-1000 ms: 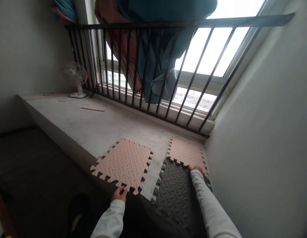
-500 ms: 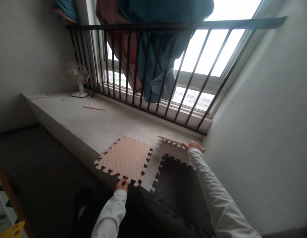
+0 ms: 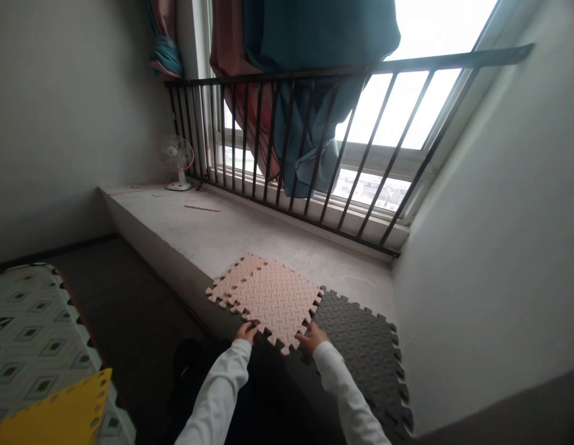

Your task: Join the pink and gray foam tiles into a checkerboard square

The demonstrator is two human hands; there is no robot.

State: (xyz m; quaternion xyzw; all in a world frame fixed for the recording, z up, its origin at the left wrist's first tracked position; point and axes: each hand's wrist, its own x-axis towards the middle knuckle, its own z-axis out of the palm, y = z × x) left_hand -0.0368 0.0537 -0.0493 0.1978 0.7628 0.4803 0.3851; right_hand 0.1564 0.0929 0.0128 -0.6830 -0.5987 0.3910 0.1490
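Two pink foam puzzle tiles lie stacked on the concrete ledge (image 3: 185, 219); the top pink tile (image 3: 277, 300) sits askew over the lower pink tile (image 3: 228, 281). My left hand (image 3: 246, 332) grips the near edge of the stack, fingers curled on it. Over the top tile's near right corner rests my right hand (image 3: 313, 338), fingers closed on its rim. A dark grey foam tile (image 3: 365, 337) lies flat just to the right, beside the wall. Both arms wear white sleeves.
A black metal railing (image 3: 314, 142) runs along the window behind the ledge, with blue and red cloth (image 3: 309, 93) hung over it. A small fan (image 3: 176, 159) stands at the ledge's far left. A patterned mat (image 3: 22, 321) and a yellow tile (image 3: 55, 411) are at lower left.
My right hand lifted the far pink tile off the grey tile's end and brought it left onto the other pink tile. The camera view swung to the left.
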